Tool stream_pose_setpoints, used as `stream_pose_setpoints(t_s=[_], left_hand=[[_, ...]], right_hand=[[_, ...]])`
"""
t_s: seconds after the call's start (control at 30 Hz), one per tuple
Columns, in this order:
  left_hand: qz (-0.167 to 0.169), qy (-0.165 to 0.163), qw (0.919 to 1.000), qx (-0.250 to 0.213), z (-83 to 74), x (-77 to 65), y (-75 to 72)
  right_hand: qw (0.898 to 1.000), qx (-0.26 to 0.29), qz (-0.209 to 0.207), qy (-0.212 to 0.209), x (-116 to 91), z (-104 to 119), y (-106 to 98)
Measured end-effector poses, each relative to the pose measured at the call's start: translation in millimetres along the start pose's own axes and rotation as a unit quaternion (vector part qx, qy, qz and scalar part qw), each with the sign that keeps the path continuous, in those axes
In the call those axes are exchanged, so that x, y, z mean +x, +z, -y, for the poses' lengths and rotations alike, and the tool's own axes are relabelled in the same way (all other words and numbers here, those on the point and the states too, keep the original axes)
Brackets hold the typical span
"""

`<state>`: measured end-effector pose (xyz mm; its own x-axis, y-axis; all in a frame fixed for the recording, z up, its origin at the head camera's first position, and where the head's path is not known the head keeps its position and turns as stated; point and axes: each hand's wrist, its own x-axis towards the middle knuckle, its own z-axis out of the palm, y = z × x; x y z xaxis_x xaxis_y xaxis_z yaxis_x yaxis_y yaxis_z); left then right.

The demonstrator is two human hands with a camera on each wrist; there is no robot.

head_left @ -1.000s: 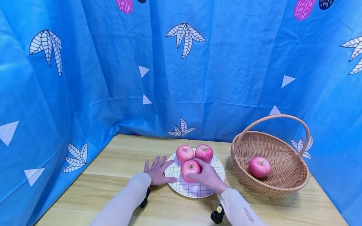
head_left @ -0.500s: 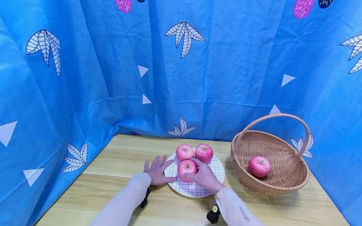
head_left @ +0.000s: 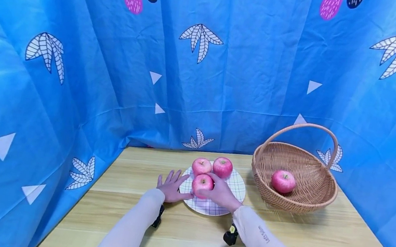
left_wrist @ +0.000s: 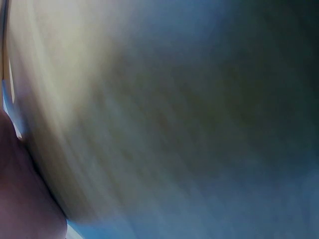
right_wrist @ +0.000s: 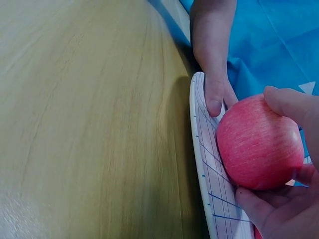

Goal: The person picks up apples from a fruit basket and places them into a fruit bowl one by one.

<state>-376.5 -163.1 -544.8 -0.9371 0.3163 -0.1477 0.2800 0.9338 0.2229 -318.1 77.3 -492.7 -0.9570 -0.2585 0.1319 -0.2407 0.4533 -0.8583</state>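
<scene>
A white plate with a blue grid (head_left: 209,209) bears three red apples in the head view. My right hand (head_left: 223,193) holds the front apple (head_left: 201,185), its thumb and fingers round it; in the right wrist view this apple (right_wrist: 259,144) sits low over the plate, though contact beneath it is partly hidden. Behind it are a left apple (head_left: 201,166) and a right apple (head_left: 222,167). At the plate's left rim my left hand (head_left: 173,188) lies with fingers spread, its thumb over the rim. The left wrist view is mostly blurred.
On the right of the wooden table (head_left: 181,246) stands a wicker basket (head_left: 307,204) with a tall arched handle. One apple (head_left: 283,181) lies inside it. A blue patterned curtain (head_left: 203,86) hangs behind the table and along both sides.
My right hand has shifted a little to the left with the front apple, bringing it nearer the left hand. The left hand, the other apples and the basket keep their places.
</scene>
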Motion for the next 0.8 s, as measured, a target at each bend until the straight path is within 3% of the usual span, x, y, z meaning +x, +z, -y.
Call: stream_pose_setpoints(t_s=[0.8], left_hand=[[0.000,0.003,1.0000,-0.006,-6.6,-6.4,-8.0]], right_hand=[[1.000,0.010,0.014,-0.012,-5,2,-5]])
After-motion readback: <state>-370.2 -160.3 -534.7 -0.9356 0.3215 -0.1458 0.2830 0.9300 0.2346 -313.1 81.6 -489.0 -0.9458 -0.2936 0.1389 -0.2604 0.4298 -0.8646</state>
